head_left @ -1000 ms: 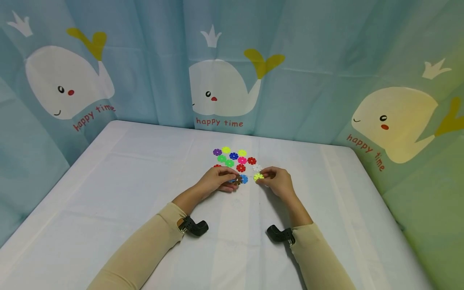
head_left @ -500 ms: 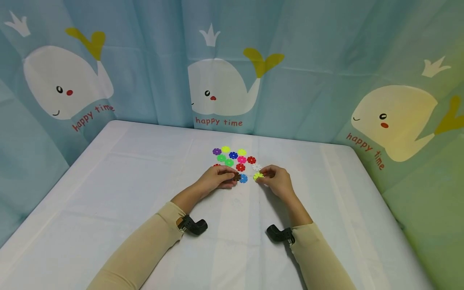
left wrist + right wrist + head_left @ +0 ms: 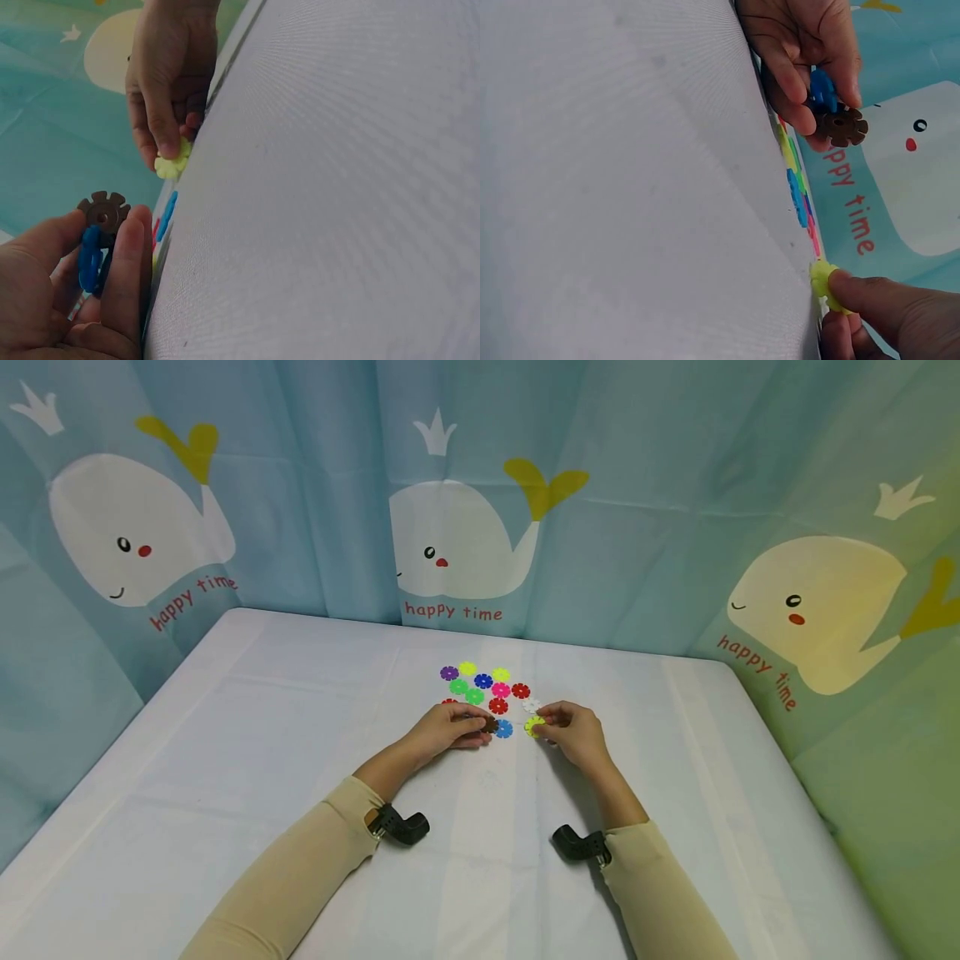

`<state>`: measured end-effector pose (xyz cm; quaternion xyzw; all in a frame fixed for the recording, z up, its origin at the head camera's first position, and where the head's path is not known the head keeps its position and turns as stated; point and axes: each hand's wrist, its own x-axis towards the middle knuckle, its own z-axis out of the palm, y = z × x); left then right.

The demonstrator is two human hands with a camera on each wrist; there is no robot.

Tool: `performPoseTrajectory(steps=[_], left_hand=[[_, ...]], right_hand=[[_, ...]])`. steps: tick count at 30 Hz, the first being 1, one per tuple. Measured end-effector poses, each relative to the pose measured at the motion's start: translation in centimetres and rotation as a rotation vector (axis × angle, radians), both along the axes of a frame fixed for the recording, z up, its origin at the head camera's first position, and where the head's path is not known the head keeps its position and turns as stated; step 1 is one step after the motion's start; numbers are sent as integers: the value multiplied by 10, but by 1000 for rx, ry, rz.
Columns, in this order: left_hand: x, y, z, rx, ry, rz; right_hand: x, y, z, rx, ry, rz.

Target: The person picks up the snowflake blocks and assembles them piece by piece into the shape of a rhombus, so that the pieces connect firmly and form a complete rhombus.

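Note:
My left hand point(image 3: 450, 729) grips a brown notched snowflake disc point(image 3: 103, 211) with a blue disc point(image 3: 89, 259) set crosswise against it, apparently slotted together. In the left wrist view something dark sits behind the blue disc, partly hidden by the fingers. A yellow notched disc point(image 3: 822, 279) is pinched between the thumb and fingers of my right hand point(image 3: 577, 735), close to the tabletop. Between the two hands a light blue disc point(image 3: 504, 729) lies on the table. A white disc point(image 3: 531, 704) lies just beyond my right fingertips.
Loose discs lie just past the hands on the white-covered table point(image 3: 337, 860), among them a purple disc point(image 3: 449, 673), a dark blue disc point(image 3: 483, 681), a pink disc point(image 3: 501, 691) and several others. A whale-print curtain point(image 3: 645, 585) hangs behind the table.
My left hand has turned the brown and blue pieces, so the held blue one no longer shows in the head view. The right hand stays nearly in place, its yellow disc tilting slightly.

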<state>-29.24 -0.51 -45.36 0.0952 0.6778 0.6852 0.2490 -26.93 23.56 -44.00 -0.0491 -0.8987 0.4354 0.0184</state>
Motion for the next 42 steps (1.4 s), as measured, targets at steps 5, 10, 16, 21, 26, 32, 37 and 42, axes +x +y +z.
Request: performPoseTrajectory(steps=[5, 10, 16, 21, 26, 32, 37, 42], left_hand=[[1, 0, 1, 12, -14, 6], [1, 0, 2, 14, -19, -2], [0, -1, 0, 13, -20, -15], [-1, 0, 0, 26, -36, -11], [-2, -1, 1, 41, -23, -27], [-2, -4, 0, 51, -12, -60], [-3, -6, -1, -41, 55, -75], [-5, -7, -1, -40, 46, -86]], right_hand=[[-1, 0, 0, -28, -16, 6], [0, 0, 1, -70, -32, 17], [1, -1, 3, -107, -64, 8], [1, -1, 3, -126, -82, 6], [1, 0, 4, -150, -101, -4], [2, 1, 4, -183, -117, -7], [2, -1, 4, -190, -126, 23], [4, -5, 4, -195, -124, 40]])
